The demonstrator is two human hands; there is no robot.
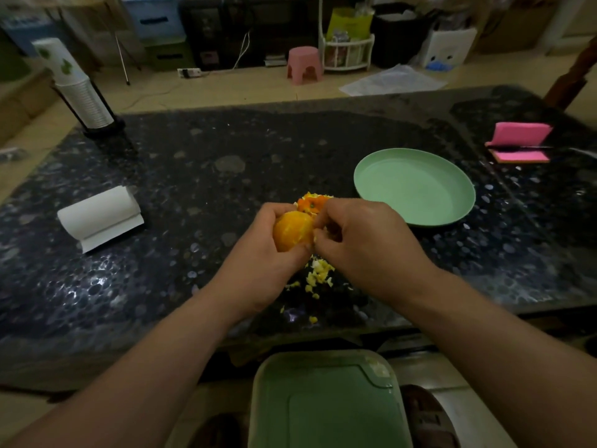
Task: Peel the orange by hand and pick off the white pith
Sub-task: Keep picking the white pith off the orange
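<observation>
The peeled orange shows bare yellow-orange flesh above the middle of the dark stone table. My left hand cups it from below and behind. My right hand presses against the fruit's right side, thumb and fingertips pinched together at its surface; whether a shred of pith sits between them is hidden. Orange peel pieces lie on the table just beyond my hands. A scatter of small pale pith bits lies on the table under my hands.
An empty green plate sits right of the hands. A white paper roll lies at the left, a stack of cups at the back left, pink notes at the far right. A green bin stands below the table's near edge.
</observation>
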